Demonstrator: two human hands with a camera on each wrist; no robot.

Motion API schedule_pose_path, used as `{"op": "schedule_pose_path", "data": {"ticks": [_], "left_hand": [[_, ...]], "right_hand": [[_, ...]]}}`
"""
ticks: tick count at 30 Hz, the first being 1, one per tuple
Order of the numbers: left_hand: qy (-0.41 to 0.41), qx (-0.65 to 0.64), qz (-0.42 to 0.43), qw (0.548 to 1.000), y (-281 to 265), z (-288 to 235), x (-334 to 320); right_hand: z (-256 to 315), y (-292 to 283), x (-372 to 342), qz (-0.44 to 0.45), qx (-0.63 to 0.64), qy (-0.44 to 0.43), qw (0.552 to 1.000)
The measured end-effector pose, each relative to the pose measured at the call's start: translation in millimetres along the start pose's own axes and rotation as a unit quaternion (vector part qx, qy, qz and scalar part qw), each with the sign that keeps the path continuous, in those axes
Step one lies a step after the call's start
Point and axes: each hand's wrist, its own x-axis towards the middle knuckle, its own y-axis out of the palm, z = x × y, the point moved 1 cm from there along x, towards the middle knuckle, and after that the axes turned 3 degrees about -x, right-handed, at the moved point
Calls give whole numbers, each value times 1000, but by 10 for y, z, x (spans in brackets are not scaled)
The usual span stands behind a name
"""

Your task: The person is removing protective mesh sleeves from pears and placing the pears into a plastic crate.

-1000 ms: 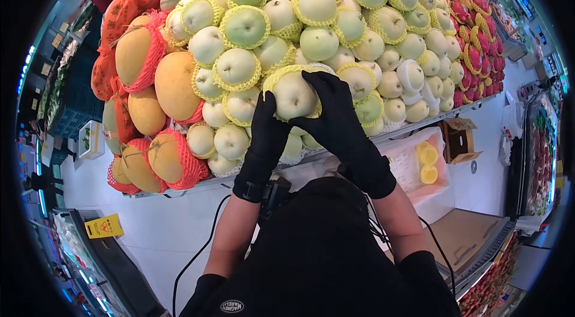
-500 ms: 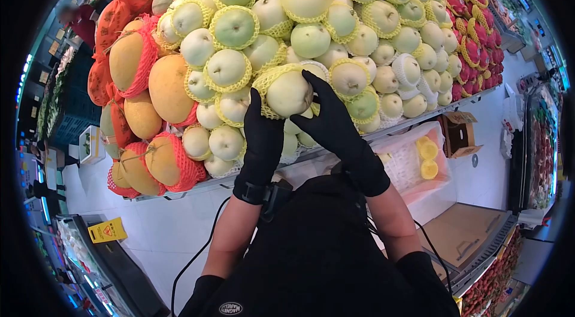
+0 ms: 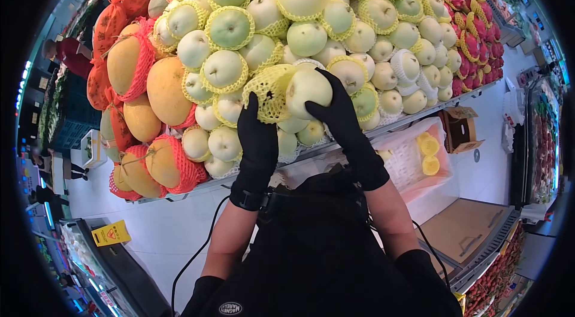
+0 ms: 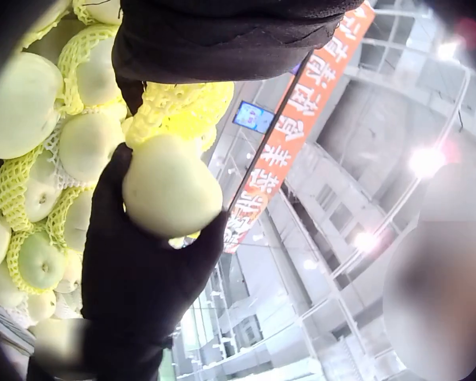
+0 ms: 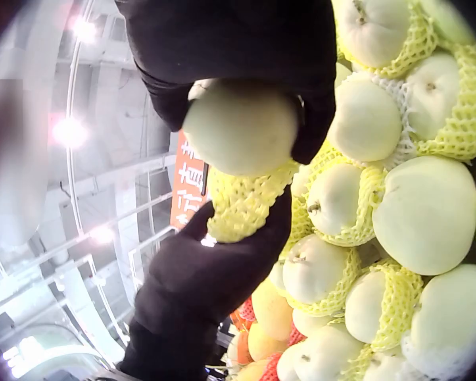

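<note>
A pale green melon (image 3: pixel 309 90) is in my gloved right hand (image 3: pixel 340 118), its thumb and fingers spread around the fruit's right side. Beside it, my gloved left hand (image 3: pixel 257 140) grips a yellow foam net sleeve (image 3: pixel 269 95). Most of the melon is out of the sleeve, which stays against its left side. From the right wrist, the bare melon (image 5: pixel 242 131) shows just above the sleeve (image 5: pixel 246 202). The left wrist view has the right hand (image 4: pixel 143 274) cupped around the fruit. Both hands are held over the front of a melon pile (image 3: pixel 306 39).
Large orange melons (image 3: pixel 173 90) in red nets lie on the left, dragon fruit (image 3: pixel 473 23) on the far right. Below the stand's front edge are a lined box (image 3: pixel 413 161) with yellow sleeves and a cardboard carton (image 3: pixel 461 128). A yellow floor sign (image 3: pixel 111 233) stands lower left.
Both hands held the melon in its sleeve before. The right hand has drawn the melon rightward out of the sleeve, while the left hand keeps the sleeve and has shifted slightly left.
</note>
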Motion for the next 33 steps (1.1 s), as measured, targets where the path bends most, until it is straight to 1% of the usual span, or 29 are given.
{"op": "schedule_pose_path", "data": {"ticks": [1, 2, 3, 4, 5, 7, 10, 11, 13, 15, 17, 18, 20, 21, 24, 26, 27, 29, 32, 33], "left_hand": [[-36, -101, 11, 994, -12, -57, -2], [-70, -201, 22, 977, -30, -101, 4], [-21, 0, 35, 999, -69, -143, 32], [-28, -8, 39, 999, -89, -168, 43], [-36, -14, 43, 998, -108, -188, 48], [-43, -9, 51, 998, -122, -269, 57], [-30, 22, 70, 997, -155, -223, 67], [-62, -54, 60, 995, -163, -214, 73], [-123, -203, 38, 971, -180, -210, 82], [-198, -338, -14, 920, -175, -265, 105], [-233, -417, -31, 878, -203, -262, 114], [-235, -428, -22, 872, -236, -217, 101], [-210, -362, 12, 908, -306, -120, 71], [-182, -281, 35, 942, -347, -66, 45], [-203, -314, 17, 927, -448, -21, 12], [-246, -419, -35, 874, -496, -57, 15], [-224, -359, -19, 906, -540, -51, -5], [-174, -235, 24, 956, -635, -27, -50], [-198, -283, 25, 938, -729, -8, -54], [-213, -272, 26, 938, -764, -7, -54]], "right_hand": [[-49, -59, 1, 6, 71, 9, 997], [-97, -118, -15, 27, 160, 23, 987], [-138, -156, -26, 51, 299, 54, 951], [-165, -185, -42, 75, 431, 85, 895], [-185, -233, -63, 66, 453, 103, 883], [-226, -296, -75, 117, 393, 20, 912], [-191, -320, -96, 104, 351, 16, 931], [-125, -279, -93, 83, 351, 20, 932], [-104, -247, -79, 77, 424, 68, 900], [-120, -245, -45, 102, 557, 152, 810], [-141, -206, -43, 112, 470, 134, 865], [-149, -182, -55, 116, 425, 125, 889], [-148, -151, -76, 126, 437, 130, 881], [-148, -135, -91, 130, 443, 132, 877], [-188, -49, -130, 115, 459, 145, 869], [-132, 25, -135, 107, 412, 125, 896], [-106, 57, -148, 99, 388, 113, 909], [-134, 101, -180, 98, 396, 122, 905], [-241, 157, -262, 83, 422, 137, 892], [-270, 178, -308, 76, 434, 144, 886]]}}
